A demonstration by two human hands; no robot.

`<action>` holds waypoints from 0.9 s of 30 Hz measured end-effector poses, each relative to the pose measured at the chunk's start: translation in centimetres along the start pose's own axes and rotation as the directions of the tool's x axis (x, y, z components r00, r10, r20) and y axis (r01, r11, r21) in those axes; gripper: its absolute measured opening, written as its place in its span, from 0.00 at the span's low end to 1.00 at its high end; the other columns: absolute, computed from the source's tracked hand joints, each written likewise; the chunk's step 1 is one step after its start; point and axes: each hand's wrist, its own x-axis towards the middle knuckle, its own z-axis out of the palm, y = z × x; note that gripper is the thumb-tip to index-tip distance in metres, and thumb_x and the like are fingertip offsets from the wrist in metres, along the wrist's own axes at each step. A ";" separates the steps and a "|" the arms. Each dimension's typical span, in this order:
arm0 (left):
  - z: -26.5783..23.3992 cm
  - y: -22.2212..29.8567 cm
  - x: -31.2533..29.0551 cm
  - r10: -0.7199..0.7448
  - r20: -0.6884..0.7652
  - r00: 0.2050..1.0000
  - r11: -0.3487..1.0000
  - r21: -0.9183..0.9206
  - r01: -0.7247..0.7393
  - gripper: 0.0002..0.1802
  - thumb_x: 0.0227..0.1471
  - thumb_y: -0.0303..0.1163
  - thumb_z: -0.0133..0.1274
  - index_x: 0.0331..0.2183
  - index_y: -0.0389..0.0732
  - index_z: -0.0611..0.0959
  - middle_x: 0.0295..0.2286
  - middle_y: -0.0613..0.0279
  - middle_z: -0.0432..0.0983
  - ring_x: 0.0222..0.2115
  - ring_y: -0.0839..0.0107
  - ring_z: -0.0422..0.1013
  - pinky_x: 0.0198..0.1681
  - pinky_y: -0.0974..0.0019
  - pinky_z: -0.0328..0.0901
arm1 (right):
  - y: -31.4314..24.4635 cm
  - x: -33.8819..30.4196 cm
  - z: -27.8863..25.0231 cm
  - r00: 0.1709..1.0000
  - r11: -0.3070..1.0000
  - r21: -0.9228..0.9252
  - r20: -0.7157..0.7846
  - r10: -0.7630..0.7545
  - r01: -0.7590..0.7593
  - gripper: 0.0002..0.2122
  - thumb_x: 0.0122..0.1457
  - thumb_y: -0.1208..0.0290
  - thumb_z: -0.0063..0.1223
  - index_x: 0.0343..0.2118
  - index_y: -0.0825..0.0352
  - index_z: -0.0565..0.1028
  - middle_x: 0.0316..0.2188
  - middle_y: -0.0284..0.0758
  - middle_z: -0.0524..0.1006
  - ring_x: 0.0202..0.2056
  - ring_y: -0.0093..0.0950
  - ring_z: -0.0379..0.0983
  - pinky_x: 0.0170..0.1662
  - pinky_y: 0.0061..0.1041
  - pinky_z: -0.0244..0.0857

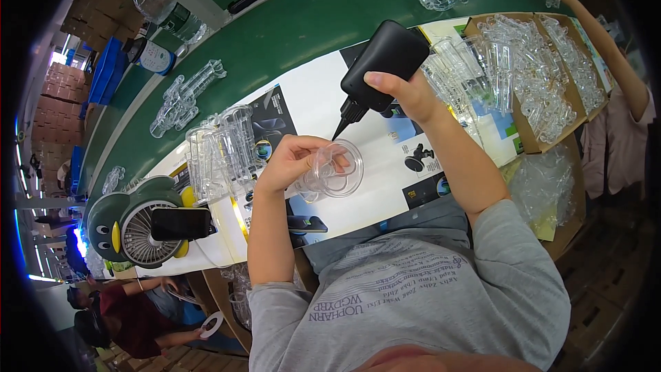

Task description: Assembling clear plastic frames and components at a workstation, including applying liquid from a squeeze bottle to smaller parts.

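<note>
My left hand is closed round a clear plastic part with a round flared rim, held over the printed sheet in front of me. In my right hand is a black squeeze bottle, tilted so its thin nozzle points down and left. The nozzle tip is right by the clear part's rim; I cannot tell whether they touch. Fingers of my left hand show through the clear plastic. To the left of that hand, several clear plastic parts stand in a row.
A cardboard box of clear parts is at right, beside more laid-out parts. A green fan with a phone in front stands at left. Bottles line the far edge. Other people sit at far left and far right.
</note>
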 end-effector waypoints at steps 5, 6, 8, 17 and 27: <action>0.2 0.2 0.1 -0.048 0.019 0.999 0.999 -0.018 0.049 0.18 0.47 0.33 0.53 0.36 0.27 0.77 0.27 0.50 0.76 0.29 0.65 0.73 0.35 0.66 0.68 | -0.1 -0.1 0.1 1.000 1.000 0.018 0.010 -0.007 0.006 0.10 0.45 0.69 0.57 0.30 0.66 0.70 0.25 0.28 0.72 0.27 0.17 0.68 0.30 0.16 0.62; 0.1 0.1 0.1 -0.049 0.018 0.999 0.999 -0.018 0.049 0.18 0.47 0.33 0.53 0.36 0.27 0.77 0.27 0.50 0.76 0.29 0.65 0.73 0.35 0.66 0.68 | -0.1 -0.1 0.2 1.000 1.000 0.021 0.010 -0.005 0.005 0.10 0.45 0.70 0.57 0.29 0.66 0.70 0.24 0.29 0.72 0.27 0.16 0.68 0.29 0.16 0.62; 0.1 0.0 0.1 -0.071 0.030 0.997 0.997 -0.007 0.072 0.19 0.46 0.34 0.54 0.36 0.27 0.77 0.27 0.50 0.76 0.30 0.65 0.73 0.36 0.65 0.68 | -0.1 -0.1 0.2 1.000 1.000 0.023 0.009 -0.004 0.004 0.10 0.45 0.70 0.57 0.29 0.66 0.70 0.24 0.29 0.72 0.27 0.16 0.68 0.29 0.16 0.62; 0.0 -0.3 0.1 -0.118 0.046 0.992 0.992 -0.048 0.120 0.20 0.46 0.34 0.54 0.36 0.26 0.76 0.29 0.50 0.76 0.28 0.67 0.73 0.35 0.67 0.67 | -0.1 -0.3 0.0 0.996 0.996 -0.032 0.045 0.082 -0.081 0.14 0.43 0.70 0.56 0.34 0.66 0.69 0.27 0.31 0.72 0.30 0.19 0.69 0.34 0.19 0.66; -0.1 -0.5 0.1 -0.118 0.055 0.992 0.993 -0.011 0.118 0.21 0.46 0.36 0.54 0.36 0.26 0.76 0.29 0.50 0.76 0.28 0.67 0.73 0.35 0.68 0.67 | -0.2 -0.4 0.2 0.992 0.995 -0.019 0.075 0.101 -0.099 0.14 0.43 0.70 0.56 0.34 0.66 0.69 0.27 0.30 0.71 0.29 0.19 0.68 0.33 0.18 0.64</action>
